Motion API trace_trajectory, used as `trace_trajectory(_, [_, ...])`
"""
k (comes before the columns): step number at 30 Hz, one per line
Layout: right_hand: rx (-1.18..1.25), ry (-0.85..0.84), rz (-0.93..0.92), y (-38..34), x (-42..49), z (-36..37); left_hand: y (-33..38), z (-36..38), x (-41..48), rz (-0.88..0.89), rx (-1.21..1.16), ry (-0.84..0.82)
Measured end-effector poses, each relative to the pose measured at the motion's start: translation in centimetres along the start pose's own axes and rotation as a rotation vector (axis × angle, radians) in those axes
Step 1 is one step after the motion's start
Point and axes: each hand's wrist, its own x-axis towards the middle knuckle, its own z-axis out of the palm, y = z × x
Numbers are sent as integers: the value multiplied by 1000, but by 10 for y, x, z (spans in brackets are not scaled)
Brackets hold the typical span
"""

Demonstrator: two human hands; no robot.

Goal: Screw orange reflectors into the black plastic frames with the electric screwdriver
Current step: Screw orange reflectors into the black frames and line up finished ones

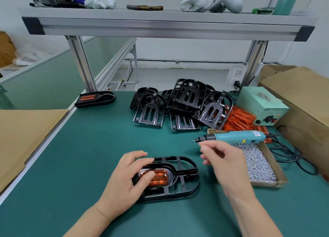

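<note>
On green mat (89, 156) under aluminium shelf (167, 26), left hand (128, 180) flat on reflector (159, 179), right hand (226, 163) pinched, contents unclear

A white glove (99, 3) and phone (144, 7) lie on the shelf (160, 24).

Matt, smooth green mat (80, 156) on the table. Near frame (171, 174) and far pile of frames (187, 99): glossy black plastic. Reflector (160, 179): shiny see-through orange plastic. Right, bright metal screws (256, 163) in a dull cardboard box (265, 184). Far shelf rail (160, 26): brushed metal.
</note>
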Motion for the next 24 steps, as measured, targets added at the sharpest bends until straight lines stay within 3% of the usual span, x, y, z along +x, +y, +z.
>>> trace_trajectory(10, [322, -319, 310, -17, -21, 81, -1, -5, 4, -107, -117, 172])
trace_trajectory(15, [305, -374, 349, -17, -27, 101, -7, -6, 6, -212, -289, 149])
trace_trajectory(24, [51, -339, 262, -7, -29, 116, -9, -11, 7, -344, -531, 104])
